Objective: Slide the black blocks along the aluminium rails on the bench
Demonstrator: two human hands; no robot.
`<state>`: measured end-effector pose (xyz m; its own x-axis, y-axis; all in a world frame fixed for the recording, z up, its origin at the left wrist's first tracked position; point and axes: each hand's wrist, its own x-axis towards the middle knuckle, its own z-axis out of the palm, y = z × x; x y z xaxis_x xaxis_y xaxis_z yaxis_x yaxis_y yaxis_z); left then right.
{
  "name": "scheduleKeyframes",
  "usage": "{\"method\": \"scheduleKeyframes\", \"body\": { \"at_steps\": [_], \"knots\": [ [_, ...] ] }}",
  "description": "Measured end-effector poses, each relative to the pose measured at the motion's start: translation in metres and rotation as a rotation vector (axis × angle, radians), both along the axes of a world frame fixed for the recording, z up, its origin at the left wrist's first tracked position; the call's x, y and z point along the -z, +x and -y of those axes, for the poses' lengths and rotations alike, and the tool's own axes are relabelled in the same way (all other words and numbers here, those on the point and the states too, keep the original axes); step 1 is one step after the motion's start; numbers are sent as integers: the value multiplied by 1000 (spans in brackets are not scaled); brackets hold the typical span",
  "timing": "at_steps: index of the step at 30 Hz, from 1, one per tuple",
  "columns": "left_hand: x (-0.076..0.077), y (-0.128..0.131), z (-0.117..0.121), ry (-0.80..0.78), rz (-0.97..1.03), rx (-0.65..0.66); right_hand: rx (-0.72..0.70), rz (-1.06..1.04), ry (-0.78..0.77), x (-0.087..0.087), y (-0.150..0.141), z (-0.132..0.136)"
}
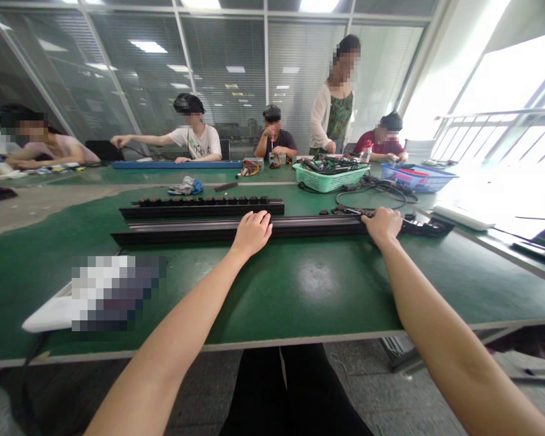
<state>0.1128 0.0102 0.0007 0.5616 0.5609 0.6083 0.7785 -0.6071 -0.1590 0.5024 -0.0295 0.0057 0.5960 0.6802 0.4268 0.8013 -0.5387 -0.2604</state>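
Two long black power strips lie side by side on the green workbench [318, 284]. My left hand [252, 233] is curled over the middle of the nearer strip [181, 231], and my right hand [381, 225] grips it further right. Beyond it, the farther strip [200, 211] carries a row of small black fittings along its top. Dark cables and plugs [429, 227] bunch at the nearer strip's right end, partly under my right hand. A pixelated white-and-dark object [104, 293] lies near the front left, its details hidden.
A green basket of cables [330, 180] and a blue basket [418, 177] stand at the far side. Loose black cable [376, 195] trails between them and the strips. A white bar [463, 217] lies on the right. Several people work around the table.
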Motion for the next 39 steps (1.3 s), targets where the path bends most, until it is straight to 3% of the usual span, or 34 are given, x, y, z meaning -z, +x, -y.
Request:
{"method": "scheduleKeyframes", "body": {
  "at_steps": [39],
  "knots": [
    [0,0,0,-3,7,3,52,-13,29,5,7,0]
  ]
}}
